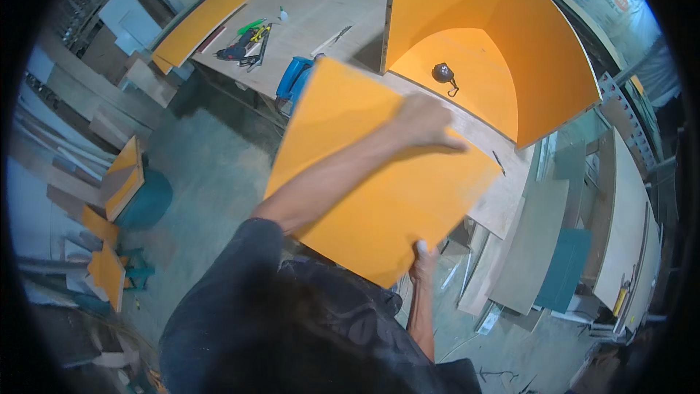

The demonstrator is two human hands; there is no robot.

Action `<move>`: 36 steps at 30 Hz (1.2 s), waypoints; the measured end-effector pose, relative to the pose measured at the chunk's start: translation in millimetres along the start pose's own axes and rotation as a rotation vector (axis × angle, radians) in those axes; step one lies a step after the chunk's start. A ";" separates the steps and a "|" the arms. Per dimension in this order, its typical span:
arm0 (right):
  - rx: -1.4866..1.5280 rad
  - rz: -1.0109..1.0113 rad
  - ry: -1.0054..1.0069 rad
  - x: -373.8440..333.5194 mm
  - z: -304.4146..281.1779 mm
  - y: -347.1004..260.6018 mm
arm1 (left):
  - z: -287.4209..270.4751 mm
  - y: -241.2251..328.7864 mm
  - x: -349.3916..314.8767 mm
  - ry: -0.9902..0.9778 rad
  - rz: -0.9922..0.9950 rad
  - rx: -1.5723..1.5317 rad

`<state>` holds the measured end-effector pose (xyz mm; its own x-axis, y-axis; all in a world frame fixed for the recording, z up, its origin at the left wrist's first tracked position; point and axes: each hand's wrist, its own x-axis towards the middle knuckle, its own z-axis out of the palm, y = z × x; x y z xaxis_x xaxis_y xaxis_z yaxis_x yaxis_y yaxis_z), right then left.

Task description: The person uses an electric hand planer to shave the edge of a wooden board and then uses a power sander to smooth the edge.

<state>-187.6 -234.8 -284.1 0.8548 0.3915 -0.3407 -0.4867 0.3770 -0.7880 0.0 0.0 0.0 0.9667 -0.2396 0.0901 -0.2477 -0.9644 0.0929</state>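
Observation:
A flat, roughly square orange panel (364, 182) is tilted in front of my body, slightly blurred at its edges. My left arm reaches across its face. At its far edge my left hand (423, 121) is closed over the rim, the thumb stretched to the right and the fingertips hidden. My right hand (423, 261) grips the near right edge, its thumb on the face and its fingers out of sight underneath. Behind the panel, on the workbench (328, 0), stands an orange curved-front corner piece (467, 51) with two upright walls. A dark round object with a hook (443, 73) lies inside it.
A blue tool (294, 80) is at the bench's near edge. Further left lie a power drill (237, 49), hand tools and a long orange strip (211, 18). Boards (529, 244) lean at the right; orange offcuts (124, 179) and a green stool (138, 271) stand left.

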 end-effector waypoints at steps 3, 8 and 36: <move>0.192 -0.064 0.132 -78.3 -39.8 -50.7 | 46.7 99.0 68.4 0.057 0.342 -0.177; 0.396 -0.159 0.199 -138.0 -12.8 11.6 | 100.9 170.1 65.7 -0.099 0.638 -0.229; 0.706 -0.440 0.499 96.4 75.1 113.2 | 175.5 -421.5 -97.8 0.145 -0.848 -0.572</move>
<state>-173.8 -91.3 -367.6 0.8851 -0.2449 -0.3957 0.0382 0.8856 -0.4629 21.2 410.2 -222.0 0.8300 0.5470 -0.1094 0.4814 -0.6032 0.6359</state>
